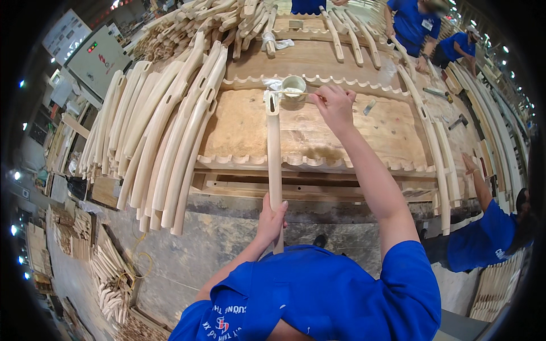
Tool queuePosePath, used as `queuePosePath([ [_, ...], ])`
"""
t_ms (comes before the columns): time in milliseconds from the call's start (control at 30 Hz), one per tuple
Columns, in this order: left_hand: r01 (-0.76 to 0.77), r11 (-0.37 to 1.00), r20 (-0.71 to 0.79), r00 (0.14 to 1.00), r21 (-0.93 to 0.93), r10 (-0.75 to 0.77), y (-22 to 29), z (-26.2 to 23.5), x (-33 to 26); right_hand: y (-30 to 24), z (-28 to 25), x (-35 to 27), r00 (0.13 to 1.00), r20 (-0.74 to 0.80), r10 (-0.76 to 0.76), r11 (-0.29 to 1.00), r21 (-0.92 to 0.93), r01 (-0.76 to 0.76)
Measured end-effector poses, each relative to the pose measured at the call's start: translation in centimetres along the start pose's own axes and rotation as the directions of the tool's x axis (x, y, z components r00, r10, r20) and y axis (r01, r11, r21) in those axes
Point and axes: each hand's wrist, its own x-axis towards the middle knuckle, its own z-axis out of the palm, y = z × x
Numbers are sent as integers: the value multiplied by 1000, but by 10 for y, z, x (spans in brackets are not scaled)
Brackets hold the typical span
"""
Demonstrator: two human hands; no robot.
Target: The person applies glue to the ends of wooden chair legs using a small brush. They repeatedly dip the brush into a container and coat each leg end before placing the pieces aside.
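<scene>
Contents of the round tub point(298, 82) look whitish, low inside the rim, though the stick crossing its mouth makes their depth hard to judge. It stands by the far notched rail point(364, 87) of the workbench point(369, 133), with crumpled white material point(273, 84) just beside it to the left.

The right hand point(335, 105) pinches a thin stick point(302, 93) between thumb and fingers, its tip at the slotted end of a curved wooden piece point(274, 142); whether they touch, I cannot tell. That piece crosses the near notched rail point(318, 162) and runs past the workbench's near edge, where the left hand point(269, 219) has its fingers wrapped round it.

Bare board lies open right of the piece, between the rails, bearing one small flat object point(369, 107) of unclear kind. Stacked wooden pieces point(170, 125) crowd the left, overhanging the near edge. The held piece's lowest end disappears near the blue shirt point(318, 290); co-workers toward the right rim are partly cut off.
</scene>
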Motion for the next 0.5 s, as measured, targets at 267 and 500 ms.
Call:
queuePosePath([
  [267, -4, 1000, 0, 1000, 2, 4, -2, -3, -1, 5, -1, -18, 995, -5, -103, 995, -8, 103],
  [500, 23, 1000, 2, 1000, 15, -23, 2, -4, -1, 3, -9, -27, 998, 35, -52, 998, 45, 51],
])
